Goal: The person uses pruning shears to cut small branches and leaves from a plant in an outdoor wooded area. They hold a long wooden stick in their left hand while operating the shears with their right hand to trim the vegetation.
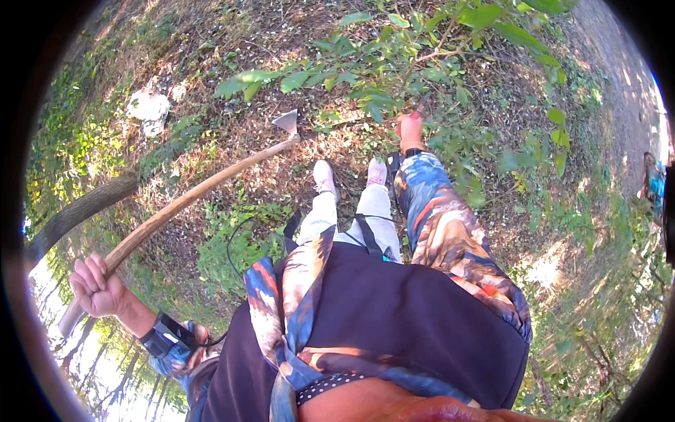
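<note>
My left hand (97, 287) is closed around the wooden handle (195, 198) of a long-handled hoe, near its butt end. The tool slants up and across, and its flared metal blade (287, 122) hangs above the ground ahead of my feet. Out in front, my right hand (411, 131) is closed at the lower end of a thin leafy branch (437, 53). Leaves partly hide the stem, and its exact hold is blurred. Green leaves spread above and to both sides of this hand.
My pink shoes (324, 176) stand on ground littered with dry leaves. A curved tree trunk (89, 203) rises at the left, near the handle. Crumpled white plastic (149, 111) lies beyond it. Low weeds (232, 248) grow by my legs. At the far right, a person (654, 182) is partly visible beside a dirt path (611, 58).
</note>
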Motion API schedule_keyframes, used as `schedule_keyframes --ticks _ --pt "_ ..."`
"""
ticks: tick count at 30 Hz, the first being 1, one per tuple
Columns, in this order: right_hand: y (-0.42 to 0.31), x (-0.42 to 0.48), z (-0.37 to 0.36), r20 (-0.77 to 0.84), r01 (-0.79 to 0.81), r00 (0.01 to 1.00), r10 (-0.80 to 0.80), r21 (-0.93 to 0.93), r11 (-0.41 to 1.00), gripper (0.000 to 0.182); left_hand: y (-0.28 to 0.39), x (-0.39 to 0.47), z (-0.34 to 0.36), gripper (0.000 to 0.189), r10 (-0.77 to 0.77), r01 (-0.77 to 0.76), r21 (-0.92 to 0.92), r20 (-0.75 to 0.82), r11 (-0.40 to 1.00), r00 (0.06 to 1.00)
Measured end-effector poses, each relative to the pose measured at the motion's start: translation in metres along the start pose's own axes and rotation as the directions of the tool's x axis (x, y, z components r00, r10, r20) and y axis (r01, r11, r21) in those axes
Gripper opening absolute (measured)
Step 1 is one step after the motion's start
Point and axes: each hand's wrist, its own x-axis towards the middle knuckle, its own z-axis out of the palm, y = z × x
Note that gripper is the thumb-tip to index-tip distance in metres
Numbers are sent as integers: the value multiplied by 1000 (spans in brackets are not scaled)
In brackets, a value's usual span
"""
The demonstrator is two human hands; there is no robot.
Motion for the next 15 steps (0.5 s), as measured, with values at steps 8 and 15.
schedule_keyframes --ticks 8,15 --pt "20 -17 -8 468 -209 867 169 34 977 18 0 -3 9 33 8 -8 5 25 1000 1000" --pt "-12 36 16 386 -93 908 163 -194 977 15 0 -7 28 34 14 -16 24 60 1000 998"
